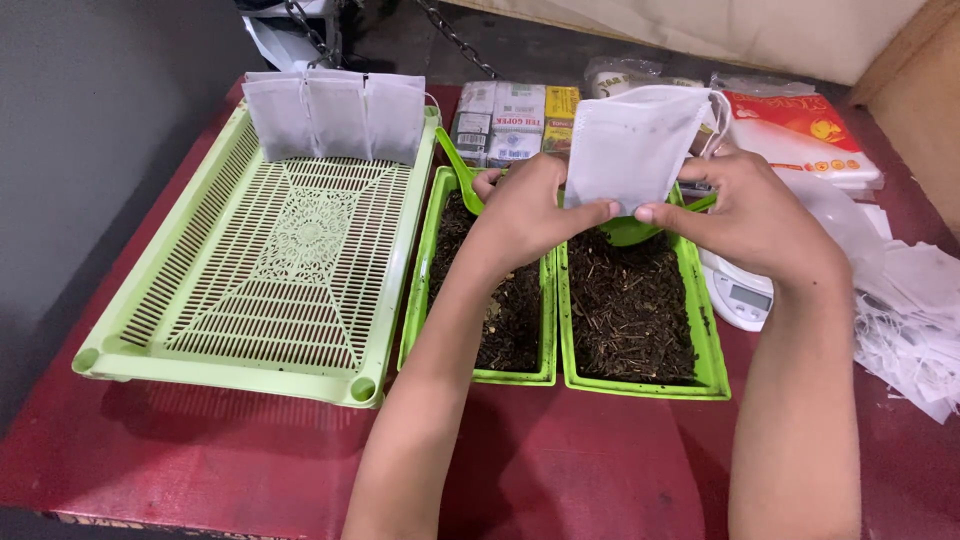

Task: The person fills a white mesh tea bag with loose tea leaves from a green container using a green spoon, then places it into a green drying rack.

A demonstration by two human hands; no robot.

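- White filter bag [633,145], thin and papery, is held up over the middle of the red table [560,470] in the head view; it hangs above the two green trays.
- Left hand [525,205] pinches the bag's lower left edge between thumb and fingers; the same hand also seems to grip the handle of a green scoop [462,175], though that grip is partly hidden.
- Right hand [745,210] pinches the bag's lower right edge, thumb pointing towards the left hand.
- Scoop bowl [630,232] shows just beneath the bag, over the right tray.
- Right green tray [712,370] and left green tray [418,330] stand side by side, touching, both filled with dark loose tea.
- Pale green slotted tray [150,360] takes up the left part of the table; three filled white bags [337,118] lean upright along its far edge.
- Small boxes [515,122] sit at the far edge behind the tea trays.
- White scale [740,298] lies just right of the right tray, partly under the right wrist.
- Loose white bags [915,320] are heaped at the right edge.
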